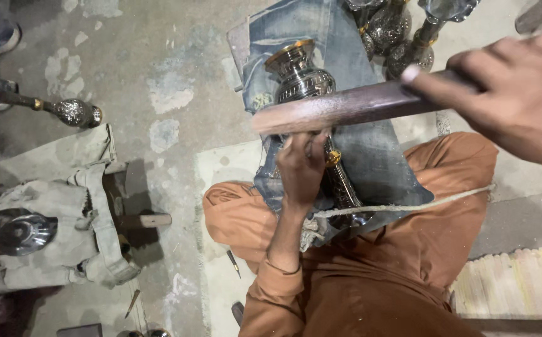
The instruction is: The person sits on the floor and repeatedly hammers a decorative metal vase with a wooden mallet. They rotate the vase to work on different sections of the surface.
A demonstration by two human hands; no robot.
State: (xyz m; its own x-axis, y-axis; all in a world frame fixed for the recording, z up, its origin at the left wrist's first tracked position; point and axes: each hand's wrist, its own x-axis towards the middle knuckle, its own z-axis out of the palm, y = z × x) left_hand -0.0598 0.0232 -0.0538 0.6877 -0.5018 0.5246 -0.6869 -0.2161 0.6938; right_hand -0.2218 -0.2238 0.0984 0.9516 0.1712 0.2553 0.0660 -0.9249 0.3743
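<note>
Both hands are working over the lap: the right hand (514, 93) is gripping a wooden stick (346, 107) crosswise above a metal vase (302, 78), which is lying on denim cloth (371, 156). Fingers of the left hand (300, 165) are pinching a small tool against the vase's neck, beside a rope (402, 206).

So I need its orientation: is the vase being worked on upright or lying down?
Lying down: the vase rests lengthwise on denim cloth across the lap.

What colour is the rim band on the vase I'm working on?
Gold, ringing the mouth of the silvery engraved vase; the head view shows it best.
</note>
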